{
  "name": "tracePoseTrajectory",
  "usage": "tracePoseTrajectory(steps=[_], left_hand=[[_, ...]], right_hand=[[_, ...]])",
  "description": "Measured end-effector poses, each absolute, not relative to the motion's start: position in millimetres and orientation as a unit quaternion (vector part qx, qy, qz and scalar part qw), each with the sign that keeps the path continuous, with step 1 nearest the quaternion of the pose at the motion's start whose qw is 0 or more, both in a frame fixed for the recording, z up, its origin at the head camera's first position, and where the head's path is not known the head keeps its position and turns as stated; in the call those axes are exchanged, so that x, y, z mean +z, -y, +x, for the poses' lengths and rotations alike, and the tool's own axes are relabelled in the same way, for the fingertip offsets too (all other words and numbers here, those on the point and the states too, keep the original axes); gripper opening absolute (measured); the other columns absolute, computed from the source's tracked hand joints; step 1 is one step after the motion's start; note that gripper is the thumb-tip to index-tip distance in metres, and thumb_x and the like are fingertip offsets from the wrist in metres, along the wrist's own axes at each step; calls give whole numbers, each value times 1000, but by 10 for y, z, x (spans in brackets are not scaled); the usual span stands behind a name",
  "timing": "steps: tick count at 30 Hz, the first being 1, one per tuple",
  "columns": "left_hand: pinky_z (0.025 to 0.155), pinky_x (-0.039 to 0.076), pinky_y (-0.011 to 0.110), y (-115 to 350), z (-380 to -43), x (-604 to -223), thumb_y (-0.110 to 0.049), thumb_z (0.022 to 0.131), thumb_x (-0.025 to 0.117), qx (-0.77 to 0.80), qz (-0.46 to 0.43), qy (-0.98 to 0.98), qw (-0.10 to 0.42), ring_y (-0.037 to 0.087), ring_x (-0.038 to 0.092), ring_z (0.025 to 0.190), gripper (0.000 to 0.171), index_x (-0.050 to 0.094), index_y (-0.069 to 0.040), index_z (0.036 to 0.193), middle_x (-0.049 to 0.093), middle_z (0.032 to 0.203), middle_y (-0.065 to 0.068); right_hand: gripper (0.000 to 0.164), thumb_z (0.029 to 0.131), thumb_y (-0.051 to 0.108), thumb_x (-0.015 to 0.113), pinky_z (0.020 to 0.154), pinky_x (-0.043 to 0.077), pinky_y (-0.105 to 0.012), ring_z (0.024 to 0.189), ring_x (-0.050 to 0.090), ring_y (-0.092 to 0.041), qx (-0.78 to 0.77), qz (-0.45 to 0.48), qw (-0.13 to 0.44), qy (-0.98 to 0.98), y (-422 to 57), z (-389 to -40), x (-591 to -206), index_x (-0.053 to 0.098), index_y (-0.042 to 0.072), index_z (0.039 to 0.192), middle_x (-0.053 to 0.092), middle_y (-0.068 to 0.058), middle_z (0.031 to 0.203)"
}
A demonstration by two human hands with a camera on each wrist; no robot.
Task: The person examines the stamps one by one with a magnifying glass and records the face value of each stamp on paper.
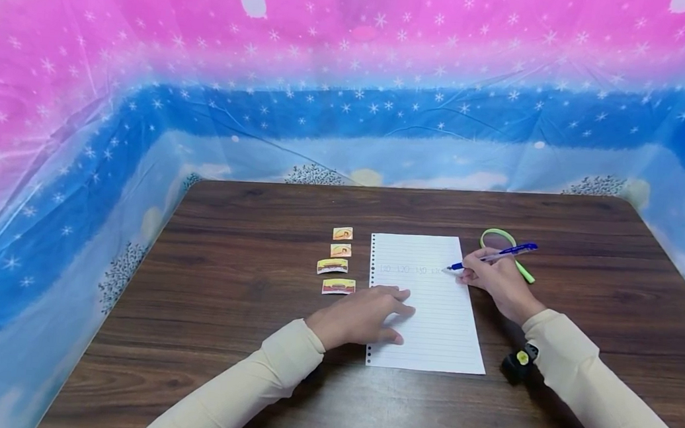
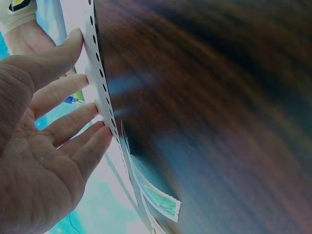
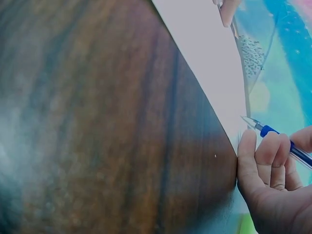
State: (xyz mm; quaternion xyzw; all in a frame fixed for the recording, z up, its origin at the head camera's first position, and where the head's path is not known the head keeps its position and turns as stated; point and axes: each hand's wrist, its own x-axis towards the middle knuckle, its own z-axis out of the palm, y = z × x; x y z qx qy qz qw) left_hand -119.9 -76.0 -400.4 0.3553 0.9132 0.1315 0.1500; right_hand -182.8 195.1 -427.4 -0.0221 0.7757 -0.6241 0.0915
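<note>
A lined sheet of paper (image 1: 429, 333) with punched holes down its left edge lies on the table. My left hand (image 1: 368, 315) rests on its left side, fingers spread; the left wrist view shows the fingertips (image 2: 87, 109) touching the paper near the holes. My right hand (image 1: 499, 281) pinches a blue pen (image 1: 515, 249), its tip at the end of a row of faint handwritten figures. In the right wrist view the pen (image 3: 268, 131) slants between thumb and fingers, and the hand's edge lies by the paper's right border.
Several small printed stamps or stickers (image 1: 339, 287) stand in a column left of the paper. A green loop-shaped strap (image 1: 526, 273) lies beyond my right hand. The dark wooden table (image 1: 225, 265) is bordered by a pink and blue snowflake cloth (image 1: 325, 113).
</note>
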Motion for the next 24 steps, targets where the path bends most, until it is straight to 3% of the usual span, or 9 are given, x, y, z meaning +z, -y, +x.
tracePoseTrajectory(steps=[24], left_hand=[[118, 32, 35, 763, -1196, -3995, -33, 92, 77, 131, 357, -912, 152, 20, 37, 147, 55, 61, -15, 142, 44, 156, 5]], right_hand=[[32, 100, 18, 60, 86, 57, -25, 89, 65, -13, -604, -26, 98, -790, -1956, -1816, -4272, 54, -9, 117, 64, -19, 104]])
